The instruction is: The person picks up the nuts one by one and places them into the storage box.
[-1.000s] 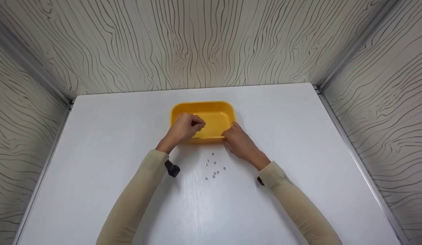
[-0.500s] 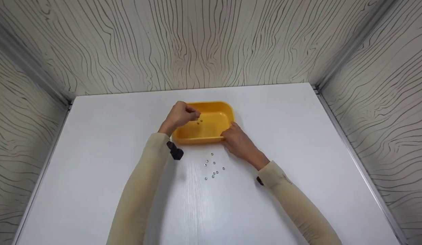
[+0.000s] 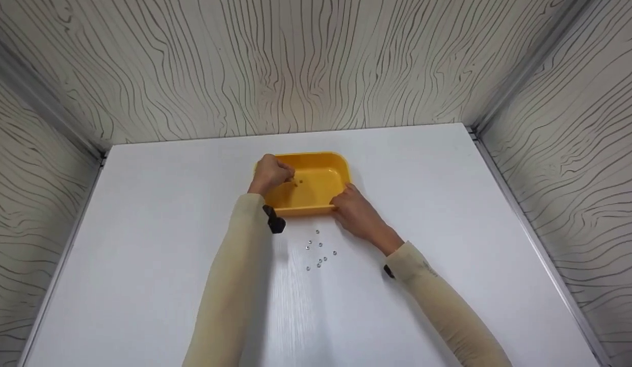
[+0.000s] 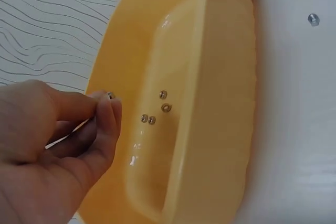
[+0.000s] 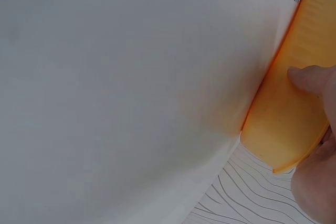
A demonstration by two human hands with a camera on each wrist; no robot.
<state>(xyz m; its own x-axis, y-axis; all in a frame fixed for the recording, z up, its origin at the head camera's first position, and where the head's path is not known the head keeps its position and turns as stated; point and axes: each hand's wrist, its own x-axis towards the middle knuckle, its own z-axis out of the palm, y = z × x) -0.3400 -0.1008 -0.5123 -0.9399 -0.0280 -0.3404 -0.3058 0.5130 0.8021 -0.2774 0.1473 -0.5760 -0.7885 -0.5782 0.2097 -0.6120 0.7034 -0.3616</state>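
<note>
A yellow plastic bin [image 3: 316,196] stands on the white table, with several small metal nuts [image 4: 151,120] on its floor. Over the bin's left part, my left hand [image 3: 270,172] pinches a nut [image 4: 110,95] between thumb and forefinger; only part of it shows at the fingertips in the left wrist view. My right hand [image 3: 361,214] grips the bin's front right corner, its thumb [image 5: 304,77] against the outer wall and its fingers over the rim.
Several loose nuts [image 3: 320,244] lie scattered on the table [image 3: 418,173] in front of the bin, between the forearms. A wood-grain patterned panel [image 3: 316,66] rises behind the table, with similar panels at both sides.
My left hand has moved back and left over the bin, uncovering nuts on its floor, and its forearm has swung right. The right hand keeps its grip on the bin.
</note>
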